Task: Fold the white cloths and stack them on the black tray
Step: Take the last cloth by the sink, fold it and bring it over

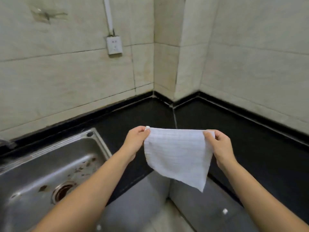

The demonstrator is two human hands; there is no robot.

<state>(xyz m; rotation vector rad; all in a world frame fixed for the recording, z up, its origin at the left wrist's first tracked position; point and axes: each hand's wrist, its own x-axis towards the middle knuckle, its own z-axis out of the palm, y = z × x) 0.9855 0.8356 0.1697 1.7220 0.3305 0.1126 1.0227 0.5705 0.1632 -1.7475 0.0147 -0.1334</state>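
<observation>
here, a thin white ribbed cloth point(177, 154) is held up in the air by both hands, seen from above through a head-worn camera. the cloth's upper left corner is pinched by the left hand point(135, 141), with the thumb and curled fingers closed on the fabric and a small tip of cloth poking out above them. the upper right corner is pinched by the right hand point(220, 144) in the same way, thumb in front and fingers curled behind. the top edge is stretched almost straight between the two hands, which are kept well apart. below that edge the cloth is left hanging freely, narrowing to a point at the lower right; nothing is touched by that point.

the cloth is held above the inner corner of a glossy black l-shaped stone countertop point(250, 148), in front of the person's body. both bare forearms are stretched forward from the bottom of the view.

to the left, a worn stainless steel sink point(50, 164) is set into the countertop, with brown flecks scattered on its basin and a round rusty drain point(62, 191) near the bottom. behind the counter, pale cream tiled walls point(66, 81) are met in a corner. a white wall socket point(114, 45) is mounted on the left wall, with a white cable cover point(107, 14) run upward from it. below the cloth, a grey floor point(150, 206) is seen between the counter edges, though it is blurred.
</observation>
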